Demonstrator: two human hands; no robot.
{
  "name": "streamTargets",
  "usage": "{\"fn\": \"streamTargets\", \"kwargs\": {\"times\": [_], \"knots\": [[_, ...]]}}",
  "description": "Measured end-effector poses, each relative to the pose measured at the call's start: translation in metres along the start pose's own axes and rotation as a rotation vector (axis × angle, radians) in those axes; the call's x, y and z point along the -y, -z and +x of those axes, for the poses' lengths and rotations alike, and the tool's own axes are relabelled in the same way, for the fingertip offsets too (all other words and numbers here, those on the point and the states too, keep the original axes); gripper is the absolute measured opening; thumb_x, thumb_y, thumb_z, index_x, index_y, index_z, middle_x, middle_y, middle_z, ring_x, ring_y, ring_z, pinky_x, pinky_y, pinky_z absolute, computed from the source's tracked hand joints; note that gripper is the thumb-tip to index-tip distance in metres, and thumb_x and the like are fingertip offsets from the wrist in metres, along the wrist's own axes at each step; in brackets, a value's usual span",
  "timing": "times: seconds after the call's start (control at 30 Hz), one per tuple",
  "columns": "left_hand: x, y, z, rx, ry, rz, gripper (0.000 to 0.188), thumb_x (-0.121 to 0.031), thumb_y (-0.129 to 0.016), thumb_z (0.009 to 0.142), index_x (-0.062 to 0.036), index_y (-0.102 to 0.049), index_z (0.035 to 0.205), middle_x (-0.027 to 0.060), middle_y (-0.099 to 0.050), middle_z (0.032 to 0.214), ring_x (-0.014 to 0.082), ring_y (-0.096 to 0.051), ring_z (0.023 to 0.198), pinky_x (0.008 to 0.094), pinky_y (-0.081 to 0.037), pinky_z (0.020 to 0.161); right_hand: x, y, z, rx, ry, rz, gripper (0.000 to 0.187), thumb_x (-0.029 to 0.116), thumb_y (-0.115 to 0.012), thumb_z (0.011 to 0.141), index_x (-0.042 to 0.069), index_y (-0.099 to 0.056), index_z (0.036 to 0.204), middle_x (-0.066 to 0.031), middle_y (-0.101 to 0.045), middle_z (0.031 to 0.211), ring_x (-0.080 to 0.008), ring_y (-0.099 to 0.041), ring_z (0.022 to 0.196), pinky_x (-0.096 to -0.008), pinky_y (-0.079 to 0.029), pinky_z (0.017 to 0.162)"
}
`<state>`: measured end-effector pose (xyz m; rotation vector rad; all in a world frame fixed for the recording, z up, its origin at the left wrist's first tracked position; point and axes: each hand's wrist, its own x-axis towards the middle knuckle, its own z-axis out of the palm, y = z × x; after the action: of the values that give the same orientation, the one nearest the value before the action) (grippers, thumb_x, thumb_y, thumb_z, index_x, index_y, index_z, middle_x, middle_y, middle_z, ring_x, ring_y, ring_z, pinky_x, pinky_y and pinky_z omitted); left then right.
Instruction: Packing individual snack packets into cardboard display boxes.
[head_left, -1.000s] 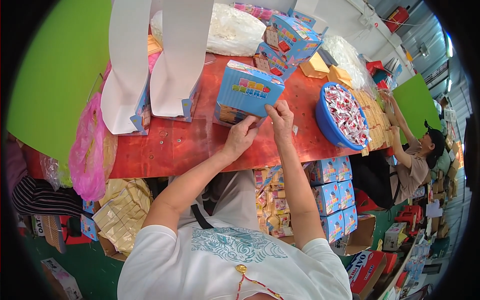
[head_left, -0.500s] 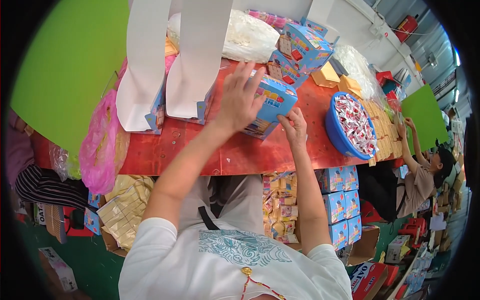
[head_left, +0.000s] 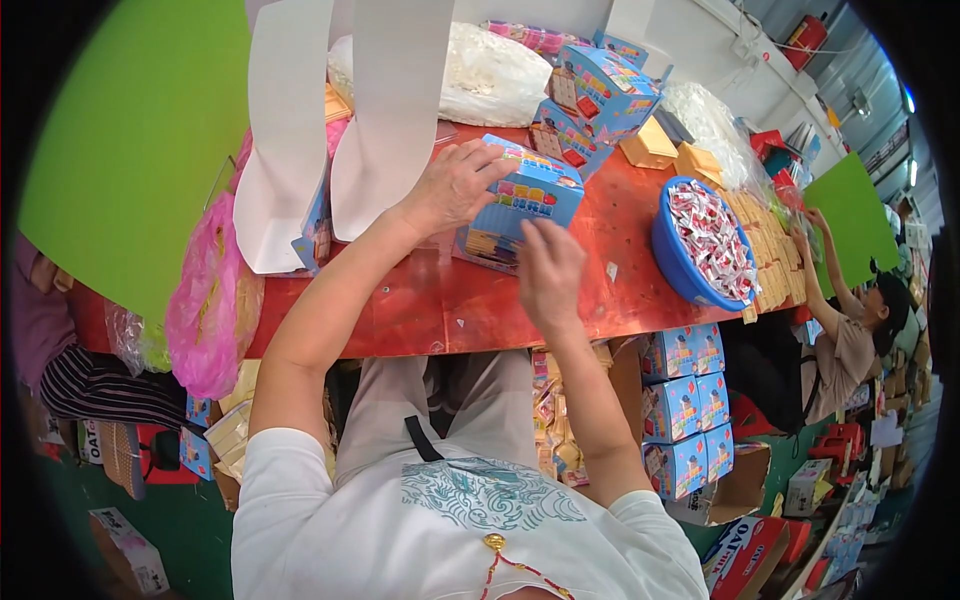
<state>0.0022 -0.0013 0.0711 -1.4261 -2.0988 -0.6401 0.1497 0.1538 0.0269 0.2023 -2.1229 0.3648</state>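
Observation:
A closed blue printed box (head_left: pixel 535 200) stands on the red table (head_left: pixel 400 320) in front of me. My left hand (head_left: pixel 455 188) grips its upper left edge, fingers bent over the top; the thumb is not clearly visible. My right hand (head_left: pixel 552 272) is just in front of the box's printed face, with bent fingers smeared by motion. Whether it touches the box I cannot tell. Left of the box stand two open cartons with tall white flaps raised, a nearer left one (head_left: pixel 275 225) and another beside it (head_left: pixel 375 190).
A blue basin (head_left: pixel 672 262) of small wrapped packets stands right, beside rows of tan blocks (head_left: pixel 775 250). More blue boxes (head_left: pixel 605 90) are stacked behind. A pink plastic bag (head_left: pixel 205 310) hangs off the left edge. At the right, a co-worker (head_left: pixel 845 350) reaches over the table.
The blue box has turned and shifted slightly left. My left hand's spread fingers have come down onto its top edge. My right hand has left the box's right edge, moving left and nearer me.

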Motion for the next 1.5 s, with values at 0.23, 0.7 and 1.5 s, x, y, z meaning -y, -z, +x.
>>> {"fn": "streamTargets", "kwargs": {"times": [0.23, 0.7, 1.5], "knots": [[-0.002, -0.002, 0.002, 0.01, -0.031, 0.017, 0.059, -0.006, -0.07, 0.073, -0.0111, -0.047, 0.126, 0.0088, -0.052, 0.126, 0.0297, -0.046, 0.123, 0.0433, -0.036, 0.103, -0.003, -0.008, -0.02, 0.193, 0.063, -0.059, 0.032, 0.0, -0.061, 0.077, 0.003, -0.061, 0.109, -0.0125, -0.056, 0.113, -0.0296, -0.052, 0.108, -0.0446, -0.039, 0.096], [-0.009, 0.006, 0.017, 0.002, -0.095, 0.168, 0.051, -0.023, -0.069, 0.075, -0.009, -0.048, 0.12, 0.0112, -0.057, 0.115, 0.0265, -0.051, 0.115, 0.0442, -0.032, 0.097, -0.058, -0.021, -0.019, 0.124, -0.383, 0.586, 0.075, 0.009, -0.068, 0.074, 0.003, -0.035, 0.141, -0.0165, -0.036, 0.145, -0.0307, -0.034, 0.135, -0.041, -0.028, 0.111], [-0.043, 0.004, 0.057, 0.362, -0.141, 0.024, 0.058, -0.015, -0.07, 0.074, -0.0105, -0.051, 0.129, 0.0157, -0.052, 0.128, 0.0361, -0.051, 0.116, 0.0437, -0.04, 0.096, -0.102, 0.002, 0.016, 0.441, 0.094, 0.197, 0.06, 0.048, -0.065, 0.076, -0.001, -0.055, 0.108, -0.0156, -0.052, 0.121, -0.031, -0.046, 0.118, -0.0431, -0.036, 0.095]]}}
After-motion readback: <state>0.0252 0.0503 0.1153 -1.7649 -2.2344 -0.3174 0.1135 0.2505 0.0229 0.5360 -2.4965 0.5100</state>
